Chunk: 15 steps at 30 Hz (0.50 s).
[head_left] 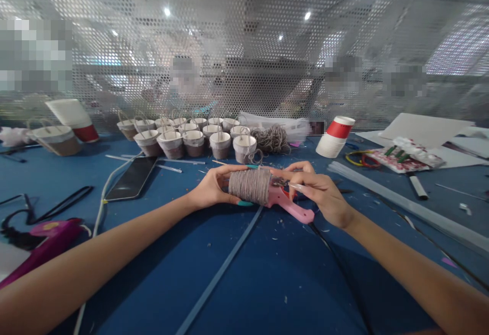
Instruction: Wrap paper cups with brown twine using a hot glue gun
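My left hand (211, 187) is wrapped round a paper cup (248, 186) lying on its side, its wall covered in grey-brown twine. At the cup's right end, my right hand (319, 192) has its fingers bent inward, the index fingertip touching the edge. Something small and dark shows between those fingers; I cannot make out what it is. A pink glue gun (296, 209) lies on the table just under the right hand, partly hidden by the cup and fingers, its black cable running toward me.
Several small twine-handled cups (191, 141) stand in rows behind, beside a heap of twine (273, 138). A phone (133, 178) and a magenta glue gun (42, 248) lie left. Stacked red-and-white cups (336, 136), clear glue sticks (405, 205) and a marker (418, 186) are right.
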Each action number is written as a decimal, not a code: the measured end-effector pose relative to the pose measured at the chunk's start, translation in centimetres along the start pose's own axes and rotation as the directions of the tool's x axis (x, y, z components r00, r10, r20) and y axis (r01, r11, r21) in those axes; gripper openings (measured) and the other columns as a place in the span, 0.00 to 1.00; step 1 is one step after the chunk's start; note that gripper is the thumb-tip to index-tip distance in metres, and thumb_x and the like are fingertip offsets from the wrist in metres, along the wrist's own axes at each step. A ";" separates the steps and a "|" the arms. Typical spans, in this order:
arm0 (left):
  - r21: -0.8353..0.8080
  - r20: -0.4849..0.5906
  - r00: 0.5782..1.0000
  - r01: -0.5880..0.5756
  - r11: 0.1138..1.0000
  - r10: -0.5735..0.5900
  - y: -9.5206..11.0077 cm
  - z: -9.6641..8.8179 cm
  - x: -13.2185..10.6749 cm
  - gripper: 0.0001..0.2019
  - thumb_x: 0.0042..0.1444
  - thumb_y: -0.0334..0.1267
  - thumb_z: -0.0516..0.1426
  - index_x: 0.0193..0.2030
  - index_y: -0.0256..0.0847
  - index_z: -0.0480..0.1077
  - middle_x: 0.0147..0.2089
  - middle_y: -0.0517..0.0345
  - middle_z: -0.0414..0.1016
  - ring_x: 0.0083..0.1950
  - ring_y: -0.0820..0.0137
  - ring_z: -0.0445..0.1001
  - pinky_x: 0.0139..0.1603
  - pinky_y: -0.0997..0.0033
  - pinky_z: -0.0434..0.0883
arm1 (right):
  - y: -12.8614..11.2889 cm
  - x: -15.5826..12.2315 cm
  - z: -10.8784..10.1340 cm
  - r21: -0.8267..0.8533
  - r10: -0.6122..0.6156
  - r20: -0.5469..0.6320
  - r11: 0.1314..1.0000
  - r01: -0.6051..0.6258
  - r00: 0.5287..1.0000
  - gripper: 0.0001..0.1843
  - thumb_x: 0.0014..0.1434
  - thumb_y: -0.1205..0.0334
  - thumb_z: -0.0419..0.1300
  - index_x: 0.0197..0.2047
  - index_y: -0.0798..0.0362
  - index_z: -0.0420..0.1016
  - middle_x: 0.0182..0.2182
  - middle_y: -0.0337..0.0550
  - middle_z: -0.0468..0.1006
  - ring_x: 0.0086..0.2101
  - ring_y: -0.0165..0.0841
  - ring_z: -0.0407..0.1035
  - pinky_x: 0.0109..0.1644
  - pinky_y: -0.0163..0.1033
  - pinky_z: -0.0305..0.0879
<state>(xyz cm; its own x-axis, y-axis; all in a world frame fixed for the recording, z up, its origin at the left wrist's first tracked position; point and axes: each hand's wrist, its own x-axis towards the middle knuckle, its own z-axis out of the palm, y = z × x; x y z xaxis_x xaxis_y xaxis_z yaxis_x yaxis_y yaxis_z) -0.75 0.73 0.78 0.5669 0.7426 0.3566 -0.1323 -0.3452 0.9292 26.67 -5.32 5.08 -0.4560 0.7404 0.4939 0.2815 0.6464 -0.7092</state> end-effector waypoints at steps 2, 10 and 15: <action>-0.010 -0.001 1.000 0.003 1.000 -0.003 0.1 0.1 0.0 0.36 0.33 0.27 0.71 0.54 0.41 0.70 0.58 0.47 0.72 0.59 0.57 0.71 0.60 0.51 0.67 | 0.0 -0.1 0.0 0.020 0.015 -0.035 1.000 -0.014 0.999 0.12 0.62 0.59 0.54 0.29 0.50 0.73 0.52 0.45 0.76 0.55 0.42 0.59 0.61 0.54 0.53; 0.024 -0.099 0.995 0.012 1.000 -0.009 0.1 0.1 0.0 0.35 0.37 0.26 0.68 0.55 0.39 0.65 0.55 0.47 0.72 0.53 0.59 0.73 0.52 0.57 0.71 | 0.1 0.2 0.7 0.033 0.032 -0.295 0.999 -0.024 0.955 0.07 0.64 0.56 0.52 0.39 0.49 0.66 0.59 0.50 0.67 0.53 0.40 0.64 0.58 0.51 0.59; 0.238 -0.264 0.960 -0.033 0.971 0.097 -0.5 -0.2 0.3 0.30 0.38 0.24 0.63 0.51 0.38 0.64 0.55 0.48 0.68 0.57 0.60 0.69 0.58 0.56 0.67 | 0.4 0.4 0.7 -0.374 0.141 -0.330 0.888 -0.267 0.933 0.22 0.56 0.46 0.57 0.46 0.52 0.59 0.48 0.56 0.67 0.45 0.43 0.66 0.48 0.51 0.66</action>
<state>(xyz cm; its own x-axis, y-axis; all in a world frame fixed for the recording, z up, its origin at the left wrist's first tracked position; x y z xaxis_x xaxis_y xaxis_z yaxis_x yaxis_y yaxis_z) -0.69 1.21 0.47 0.3163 0.8307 0.4582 0.0461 -0.4959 0.8672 25.97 -4.88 4.65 -0.1069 0.8432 0.5269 0.6876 0.4455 -0.5733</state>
